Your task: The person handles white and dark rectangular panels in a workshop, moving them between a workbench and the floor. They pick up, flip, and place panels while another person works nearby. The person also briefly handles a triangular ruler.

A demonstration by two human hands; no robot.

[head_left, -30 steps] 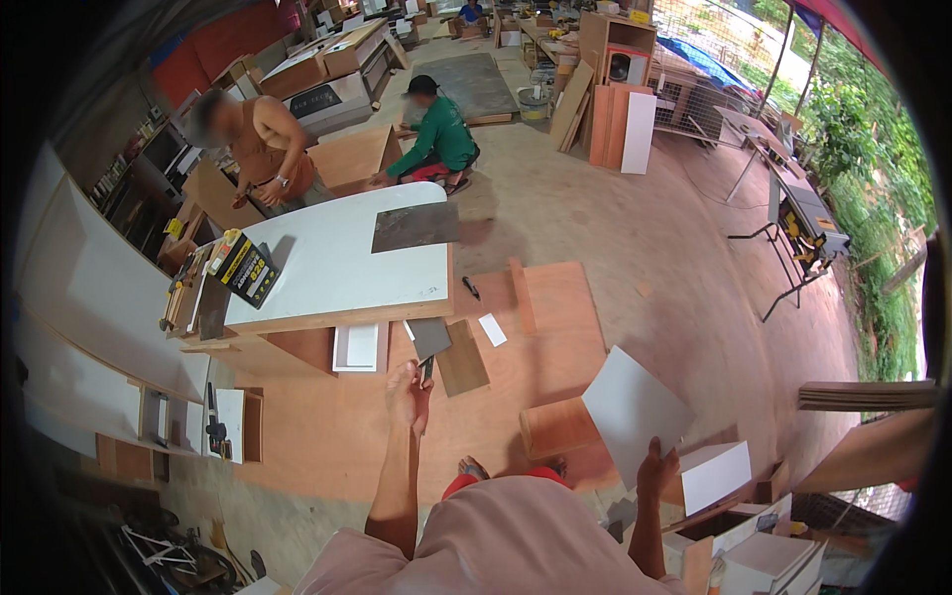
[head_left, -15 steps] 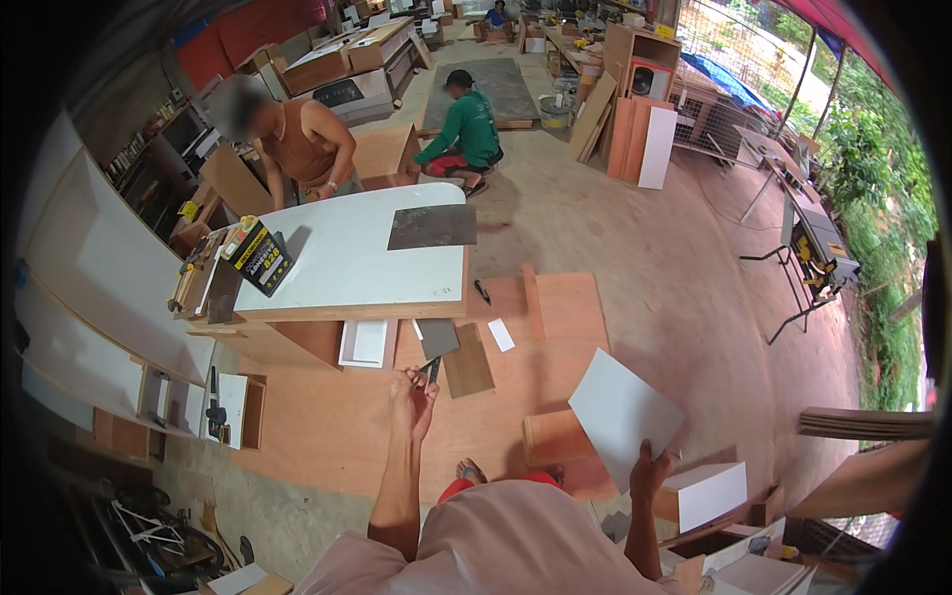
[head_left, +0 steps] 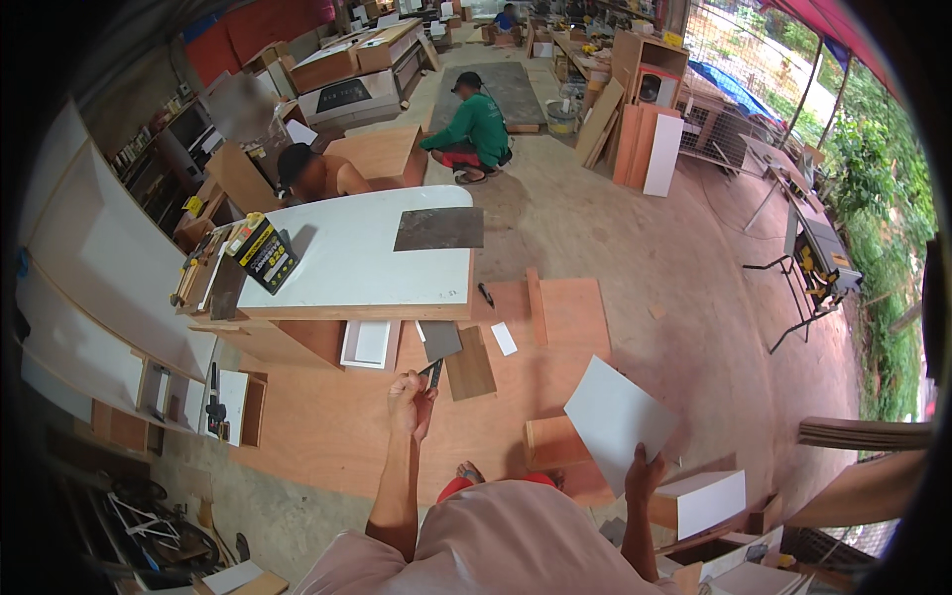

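Note:
My left hand (head_left: pixel 411 405) is raised over the plywood sheet (head_left: pixel 327 421), its fingers closed on a small, thin black tool (head_left: pixel 435 371) whose exact kind I cannot make out. At the right, my right hand (head_left: pixel 646 473) grips the lower edge of a flat white panel (head_left: pixel 617 416), which is tilted above the floor. Beyond my left hand lie a grey sheet piece (head_left: pixel 441 340) and a brown board piece (head_left: pixel 471 365). A small white rectangle (head_left: pixel 504 339) and a dark pen-like tool (head_left: pixel 486 294) lie farther off.
A white-topped workbench (head_left: pixel 347 248) carries a black-and-yellow can (head_left: pixel 262 256) and a dark sheet (head_left: pixel 439 228). A wooden box (head_left: pixel 555 442) stands below the panel. Past the bench, one person (head_left: pixel 307 174) bends down; another in green (head_left: pixel 476 129) squats. A saw stand (head_left: pixel 818 258) is right.
The person behind the bench has bent down from standing. The white panel has shifted slightly left and down with my right hand. My left hand keeps its hold, nearly still.

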